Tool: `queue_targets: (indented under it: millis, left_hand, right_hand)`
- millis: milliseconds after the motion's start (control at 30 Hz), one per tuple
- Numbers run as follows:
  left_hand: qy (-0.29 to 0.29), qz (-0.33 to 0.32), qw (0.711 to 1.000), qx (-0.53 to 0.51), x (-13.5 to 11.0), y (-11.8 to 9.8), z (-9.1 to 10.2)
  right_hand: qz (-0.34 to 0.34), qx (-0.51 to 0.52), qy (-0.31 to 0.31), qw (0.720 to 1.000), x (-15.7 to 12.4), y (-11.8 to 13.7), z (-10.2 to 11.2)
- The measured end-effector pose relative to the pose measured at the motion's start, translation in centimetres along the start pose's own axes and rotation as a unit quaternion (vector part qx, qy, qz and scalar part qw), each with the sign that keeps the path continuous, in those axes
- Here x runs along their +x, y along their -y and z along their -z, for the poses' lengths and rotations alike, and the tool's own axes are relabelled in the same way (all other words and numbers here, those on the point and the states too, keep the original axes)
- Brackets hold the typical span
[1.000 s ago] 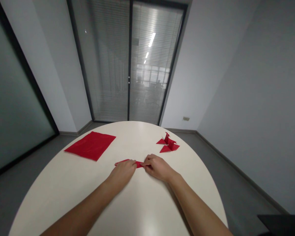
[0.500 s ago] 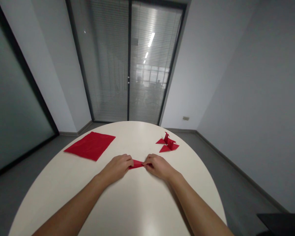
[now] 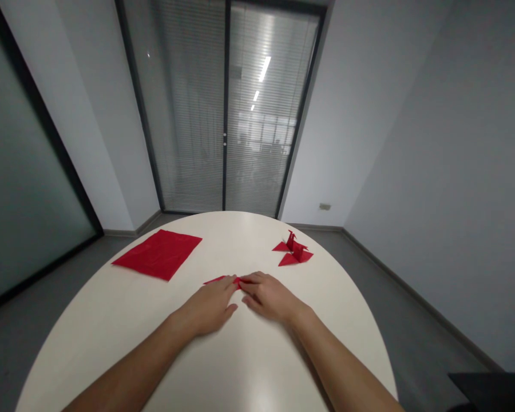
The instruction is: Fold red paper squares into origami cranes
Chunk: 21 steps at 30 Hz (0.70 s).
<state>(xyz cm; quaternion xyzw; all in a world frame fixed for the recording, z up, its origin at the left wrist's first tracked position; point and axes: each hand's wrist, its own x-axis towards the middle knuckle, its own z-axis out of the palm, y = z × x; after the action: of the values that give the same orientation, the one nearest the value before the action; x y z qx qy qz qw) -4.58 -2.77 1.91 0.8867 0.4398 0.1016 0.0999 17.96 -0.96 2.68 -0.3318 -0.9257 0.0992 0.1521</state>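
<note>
A narrow piece of folded red origami paper (image 3: 214, 280) lies flat on the table in front of me, mostly covered by my fingers. My left hand (image 3: 212, 306) rests on it palm down, fingers stretched out and thumb apart. From the other side, my right hand (image 3: 268, 294) presses its fingertips onto the paper, its thumb spread away from the fingers. The fingertips of both hands nearly meet over the fold. How the paper is folded underneath cannot be made out.
Red square sheets (image 3: 158, 254), apparently stacked, lie at the table's left. Two folded red paper cranes (image 3: 292, 252) sit at the right. The round white table (image 3: 223, 366) has its far edge near a glass partition (image 3: 223, 114) with blinds. A black object (image 3: 491, 389) stands at lower right.
Both hands have shifted from pinching the folded paper's ends to lying on it, closer together. My thumbs have come away, and the paper's left end now sticks out beyond my left fingers.
</note>
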Motion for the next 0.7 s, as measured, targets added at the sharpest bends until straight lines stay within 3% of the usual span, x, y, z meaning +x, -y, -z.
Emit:
queue_targets:
  millis: [133,267,500,700]
  left_hand:
    - [0.032,0.015,0.999,0.014,0.3,0.3,-1.5]
    - [0.034,0.018,0.999,0.002,0.8,1.2,-2.1]
    - [0.012,0.022,1.000,-0.011,1.1,1.7,-2.5]
    - [0.009,0.014,1.000,-0.020,1.0,1.5,-1.3]
  right_hand:
    - [-0.060,0.010,0.051,0.997,0.2,0.7,-1.9]
    - [-0.131,0.013,0.078,0.988,0.0,1.0,-2.3]
    - [-0.192,-0.009,0.055,0.980,-0.1,1.0,-0.7]
    - [-0.218,-0.044,-0.031,0.975,-0.3,-0.6,1.0]
